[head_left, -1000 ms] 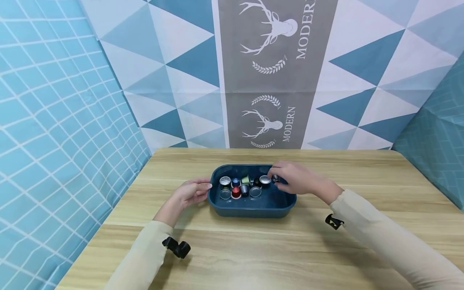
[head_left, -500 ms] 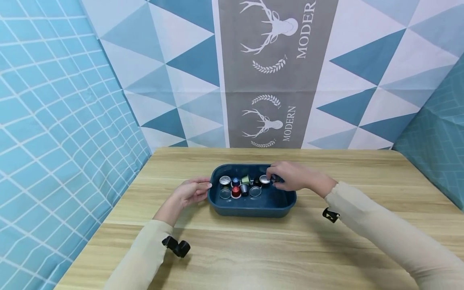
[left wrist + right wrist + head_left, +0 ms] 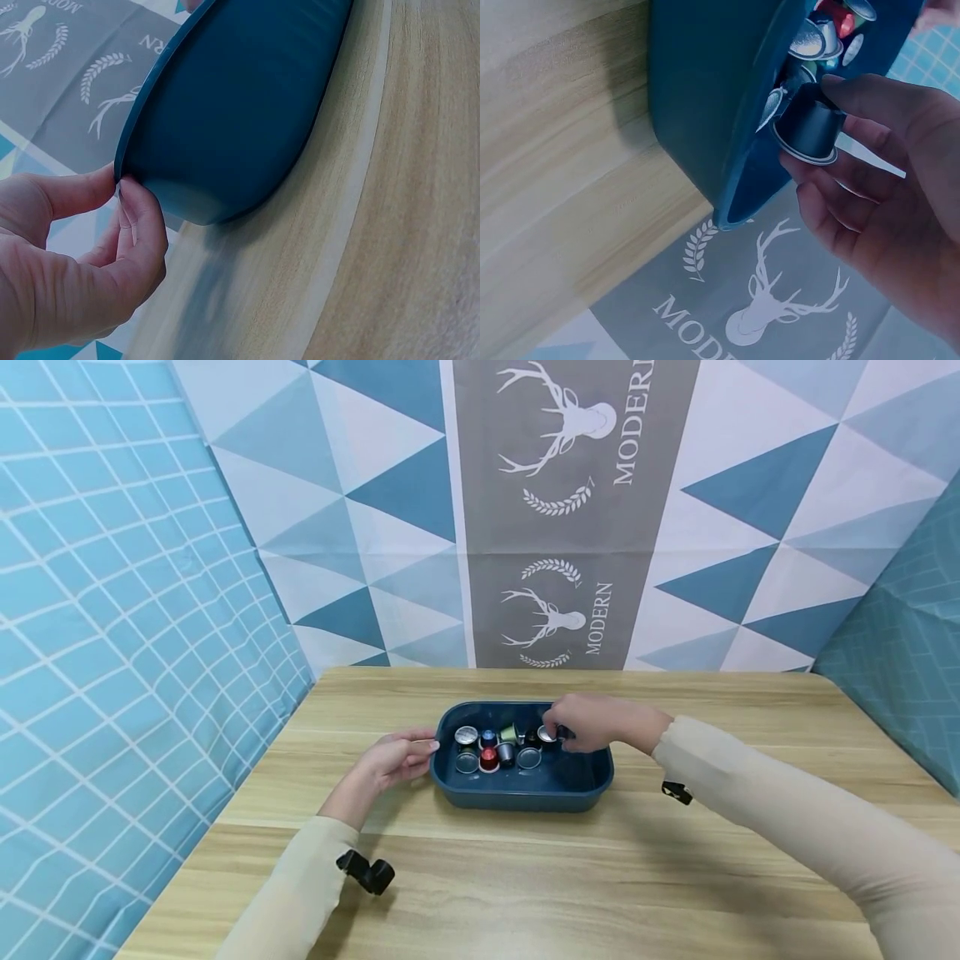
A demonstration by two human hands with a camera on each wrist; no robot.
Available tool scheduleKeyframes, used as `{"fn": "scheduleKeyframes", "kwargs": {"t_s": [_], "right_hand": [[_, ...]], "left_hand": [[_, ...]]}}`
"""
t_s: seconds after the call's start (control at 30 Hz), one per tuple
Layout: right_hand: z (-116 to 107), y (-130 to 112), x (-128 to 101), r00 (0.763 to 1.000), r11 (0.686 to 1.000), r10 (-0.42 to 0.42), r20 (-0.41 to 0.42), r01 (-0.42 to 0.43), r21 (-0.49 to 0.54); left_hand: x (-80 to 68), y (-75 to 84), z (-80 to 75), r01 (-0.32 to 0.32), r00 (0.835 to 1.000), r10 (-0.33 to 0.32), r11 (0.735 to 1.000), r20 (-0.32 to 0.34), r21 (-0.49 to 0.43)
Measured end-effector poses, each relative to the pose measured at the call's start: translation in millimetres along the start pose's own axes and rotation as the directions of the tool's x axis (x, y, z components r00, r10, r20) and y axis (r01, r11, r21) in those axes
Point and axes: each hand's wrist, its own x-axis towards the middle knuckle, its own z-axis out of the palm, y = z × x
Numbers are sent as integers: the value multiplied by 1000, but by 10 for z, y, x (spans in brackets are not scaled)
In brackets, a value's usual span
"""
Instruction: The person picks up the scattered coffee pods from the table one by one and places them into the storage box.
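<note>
A dark blue oval-ended tub stands on the wooden table. At its left end my left hand pinches the rim between thumb and fingers, as the left wrist view confirms. Over the tub's right part is my right hand, gripping a black coffee capsule between thumb and fingers, its rimmed base tilted downward in the right wrist view. Inside lie several more capsules, including a red capsule, a blue capsule, a green capsule and a grey capsule. Others show silver lids.
The wooden table extends around the tub on all sides. Behind it hangs a patterned cloth with deer prints. A blue gridded cloth borders the left side, and a teal one the right.
My right hand has moved slightly left over the tub with the black coffee capsule. The left hand and the tub stay in place.
</note>
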Motion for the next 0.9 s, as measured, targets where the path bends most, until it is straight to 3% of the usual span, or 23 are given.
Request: {"fn": "scheduleKeyframes", "kwargs": {"t_s": [0.5,0.9], "right_hand": [[40,-39,231,979,995,83,185,-72,-62],[24,-142,417,971,994,76,229,-56,-92]], "left_hand": [[16,-15,16,1,1000,-1,1000,-17,0],[-8,14,9,12,1000,-12,1000,-17,17]]}}
